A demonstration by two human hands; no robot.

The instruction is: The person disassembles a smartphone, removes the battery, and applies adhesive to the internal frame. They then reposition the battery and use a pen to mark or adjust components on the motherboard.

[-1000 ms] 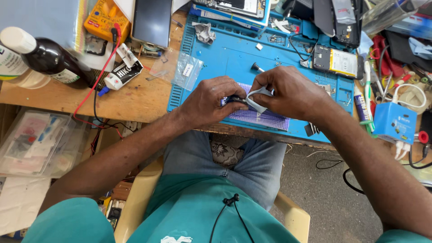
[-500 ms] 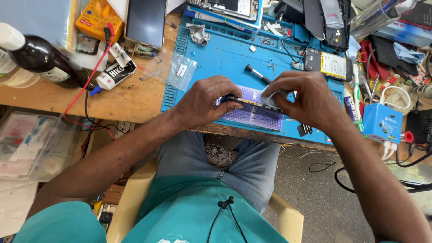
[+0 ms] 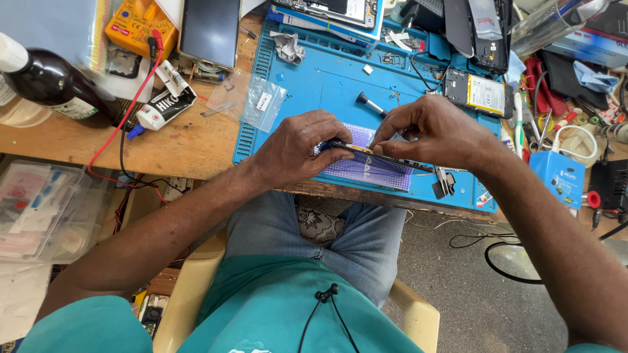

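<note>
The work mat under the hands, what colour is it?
Bright blue work mat, clearest in the head view.

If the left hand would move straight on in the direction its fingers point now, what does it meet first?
Probably the right hand. The left hand points rightward along the thin dark phone both hands grip, and the fingertips nearly meet; depth is unclear.

Head camera looks steeply down, close above workbench [image 3: 196, 147].

1. One blue work mat [image 3: 314, 85] lies on the counter [image 3: 183, 147].
2. Two hands hold one phone [image 3: 376, 157] over the mat: left hand [image 3: 297, 147], right hand [image 3: 432, 131].
3. One dark bottle [image 3: 49, 82] stands left of the mat.
4. One yellow multimeter [image 3: 134, 26] lies left of the mat.
5. One small clear bag [image 3: 263, 103] rests at the mat's left edge.
</note>
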